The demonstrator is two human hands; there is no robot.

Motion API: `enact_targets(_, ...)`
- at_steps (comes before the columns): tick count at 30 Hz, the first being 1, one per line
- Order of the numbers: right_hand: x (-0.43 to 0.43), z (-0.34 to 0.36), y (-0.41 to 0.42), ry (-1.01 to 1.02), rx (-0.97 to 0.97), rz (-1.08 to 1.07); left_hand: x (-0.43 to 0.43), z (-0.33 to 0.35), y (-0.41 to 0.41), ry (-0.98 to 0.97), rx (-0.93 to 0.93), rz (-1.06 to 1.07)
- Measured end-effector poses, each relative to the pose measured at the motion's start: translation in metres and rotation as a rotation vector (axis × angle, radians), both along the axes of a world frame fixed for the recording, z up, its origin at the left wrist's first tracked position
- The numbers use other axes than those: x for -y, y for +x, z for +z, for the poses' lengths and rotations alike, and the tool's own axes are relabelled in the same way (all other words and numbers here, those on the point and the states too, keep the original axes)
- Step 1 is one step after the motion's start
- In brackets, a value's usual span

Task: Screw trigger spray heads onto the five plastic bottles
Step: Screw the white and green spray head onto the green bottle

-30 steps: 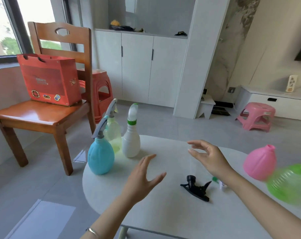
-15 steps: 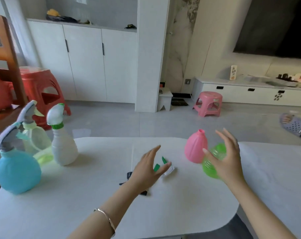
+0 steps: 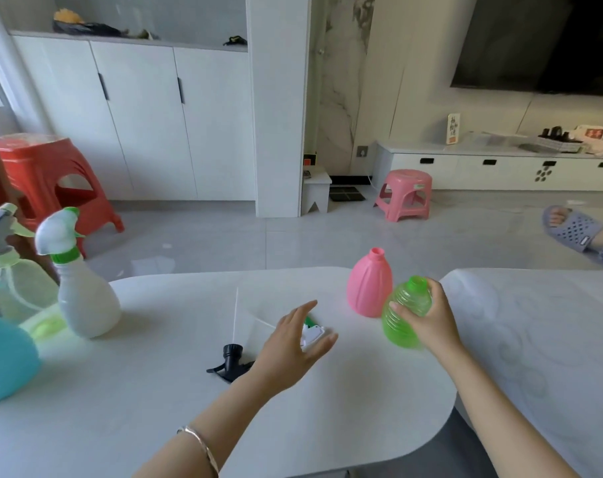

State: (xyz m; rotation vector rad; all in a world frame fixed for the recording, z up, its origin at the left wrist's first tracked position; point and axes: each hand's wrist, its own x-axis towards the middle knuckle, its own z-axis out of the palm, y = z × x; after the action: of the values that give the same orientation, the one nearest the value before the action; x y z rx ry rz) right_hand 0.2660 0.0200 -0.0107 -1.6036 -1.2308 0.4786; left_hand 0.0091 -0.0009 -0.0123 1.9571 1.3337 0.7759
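White worktop point(image 3: 155, 391) carries everything: near its right edge the right hand point(image 3: 431, 322) wraps the ribbed green bottle point(image 3: 402, 315), tilted and just beside the uncapped pink bottle point(image 3: 369, 288), which a careless swing could topple. The left hand point(image 3: 293, 346) hovers with spread fingers, holding nothing, over the white-and-green spray head point(image 3: 312, 332), with the black spray head point(image 3: 229, 360) beside its wrist; a hasty grab might skid either one away. Half a second earlier the right hand was only reaching for the bottle, fingers uncurled.

Two bare forearms point(image 3: 521, 432), thin silver bangle point(image 3: 200, 445) on left wrist
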Motion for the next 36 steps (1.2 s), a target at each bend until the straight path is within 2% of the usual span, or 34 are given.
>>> enact_targets(7, 0.018, 0.016, -0.025, 0.021, 0.094, -0.023, 0.001, 0.001, 0.001, -0.009, 0.062, -0.009)
enact_targets(10, 0.028, 0.032, -0.055, 0.068, -0.032, 0.104, 0.002, 0.003, -0.001, -0.032, 0.118, -0.043)
enact_targets(15, 0.034, 0.033, -0.114, 0.012, -0.302, 0.359, 0.000, 0.006, -0.018, -0.024, 0.155, -0.050)
enact_targets(21, 0.016, 0.021, -0.136, -0.090, -0.314, 0.542, -0.003, 0.009, -0.074, 0.078, 0.159, 0.087)
enact_targets(23, 0.008, 0.013, -0.132, -0.136, -0.212, 0.560, -0.004, 0.011, -0.101, 0.075, 0.156, 0.142)
enact_targets(27, -0.004, -0.013, -0.126, -0.217, 0.306, 0.553, -0.002, 0.012, -0.151, 0.056, 0.158, 0.212)
enact_targets(28, -0.005, -0.017, -0.127, -0.236, 0.385, 0.569, -0.001, 0.011, -0.161, 0.048, 0.164, 0.223)
enact_targets(32, -0.009, -0.020, -0.135, -0.327, 0.470, 0.633, 0.000, 0.013, -0.182, 0.026, 0.214, 0.252)
enact_targets(36, -0.014, -0.024, -0.143, -0.308, 0.617, 0.608, -0.003, 0.018, -0.184, -0.011, 0.274, 0.232)
